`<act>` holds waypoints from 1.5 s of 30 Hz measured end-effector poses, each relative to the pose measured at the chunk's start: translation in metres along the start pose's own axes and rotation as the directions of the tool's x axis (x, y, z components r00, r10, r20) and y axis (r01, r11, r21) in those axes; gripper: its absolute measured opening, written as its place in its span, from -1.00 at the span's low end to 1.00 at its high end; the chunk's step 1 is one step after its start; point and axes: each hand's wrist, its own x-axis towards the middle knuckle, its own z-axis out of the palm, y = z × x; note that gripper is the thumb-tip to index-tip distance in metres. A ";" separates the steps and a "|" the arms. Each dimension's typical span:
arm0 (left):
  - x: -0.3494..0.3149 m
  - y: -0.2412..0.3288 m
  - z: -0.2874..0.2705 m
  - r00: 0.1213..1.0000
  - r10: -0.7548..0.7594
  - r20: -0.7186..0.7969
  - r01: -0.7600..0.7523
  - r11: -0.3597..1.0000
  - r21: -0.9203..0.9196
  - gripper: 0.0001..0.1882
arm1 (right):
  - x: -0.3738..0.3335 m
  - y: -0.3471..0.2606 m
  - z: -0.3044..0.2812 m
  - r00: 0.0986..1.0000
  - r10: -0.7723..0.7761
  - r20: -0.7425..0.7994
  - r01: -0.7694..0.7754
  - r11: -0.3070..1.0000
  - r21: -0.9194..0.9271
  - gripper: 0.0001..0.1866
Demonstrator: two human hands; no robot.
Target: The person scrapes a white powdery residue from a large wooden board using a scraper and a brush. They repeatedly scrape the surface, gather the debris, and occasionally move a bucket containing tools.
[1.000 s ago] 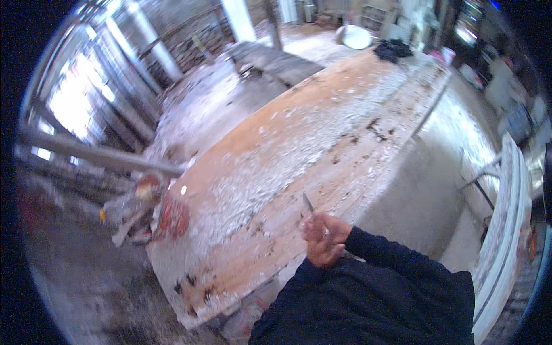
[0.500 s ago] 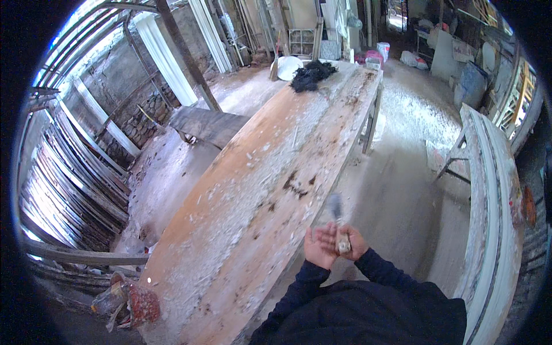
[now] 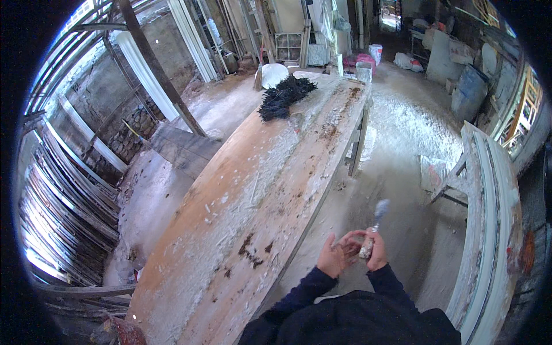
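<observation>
In my right hand (image 3: 378,254) is a scraper (image 3: 366,248), like a putty knife, with a stubby, white-smeared handle and a greyish blade that points away from me. My left hand (image 3: 332,259) is beside it, palm turned up and fingers apart and slightly curled, its fingertips close to the handle. Whether they touch it I cannot tell. Both hands are over the floor, just right of a long wooden table (image 3: 198,214). White crumbs and flakes and some dark brown patches cover much of its top. A heap of black fibre (image 3: 286,98) lies toward the far end.
A long bench with pale strips (image 3: 489,230) runs along my right. At the table's near left corner is a red, crusted container (image 3: 127,333), partly cut off. Farther back are a blue barrel (image 3: 468,92), a white round basin (image 3: 274,75) and a dark low platform (image 3: 184,146).
The view has shifted, and both hands now appear farther right of the table. The scraper's blade has swung from leaning left to leaning right. My left fingers have curled more.
</observation>
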 end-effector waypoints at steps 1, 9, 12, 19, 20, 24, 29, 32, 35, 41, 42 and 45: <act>0.014 0.024 0.003 0.977 -0.023 -0.214 0.064 0.980 0.187 -0.44 | 0.020 -0.012 -0.007 0.987 -0.135 -0.088 0.130 0.989 -0.064 -0.82; 0.174 0.334 -0.071 0.636 0.745 -0.201 0.154 0.133 0.979 -0.45 | 0.153 -0.129 -0.082 0.936 -0.186 -0.299 0.080 0.939 -0.335 -0.84; 0.248 0.418 -0.101 0.406 0.911 0.069 0.442 -0.261 0.858 -0.40 | 0.191 -0.159 -0.082 0.917 -0.208 -0.341 0.086 0.936 -0.341 -0.84; 0.340 0.467 -0.131 0.298 0.954 -0.015 0.857 -0.261 0.444 -0.29 | 0.274 -0.237 -0.076 0.871 -0.266 -0.412 0.017 0.855 -0.518 -0.90; 0.335 0.478 -0.140 0.239 0.970 -0.040 0.870 -0.196 0.453 -0.29 | 0.290 -0.249 -0.079 0.884 -0.241 -0.401 -0.027 0.830 -0.556 -0.89; 0.345 0.476 -0.155 0.120 0.968 -0.222 0.855 0.013 0.518 -0.47 | 0.353 -0.302 -0.116 0.875 -0.222 -0.430 -0.155 0.712 -0.685 -0.83; 0.333 0.469 -0.127 -0.067 0.996 -0.050 0.931 0.081 0.356 -0.57 | 0.479 -0.386 -0.145 0.917 -0.172 -0.360 -0.258 0.434 -0.864 -0.65; 0.365 0.441 -0.101 -0.175 0.984 -0.017 0.924 0.170 0.344 -0.60 | 0.577 -0.442 -0.169 0.920 -0.372 0.122 0.135 0.010 -0.991 -0.60; 0.408 0.420 -0.064 -0.307 0.918 -0.251 0.633 0.394 0.666 -0.71 | 0.657 -0.517 -0.092 0.975 -0.114 0.192 0.167 -0.197 -0.966 -0.59; 0.517 0.371 -0.076 0.163 0.964 -0.208 0.500 0.100 0.860 -0.65 | 0.848 -0.595 -0.024 0.925 0.025 0.380 0.340 -0.503 -0.795 -0.63; 0.553 0.365 -0.078 0.182 0.929 -0.322 0.377 0.236 0.895 -0.65 | 0.876 -0.607 -0.020 0.929 0.047 0.367 0.337 -0.518 -0.786 -0.63; 0.653 0.347 -0.054 0.190 0.771 -0.608 0.180 0.582 0.793 -0.63 | 0.942 -0.619 -0.012 0.906 0.152 0.394 0.410 -0.545 -0.732 -0.65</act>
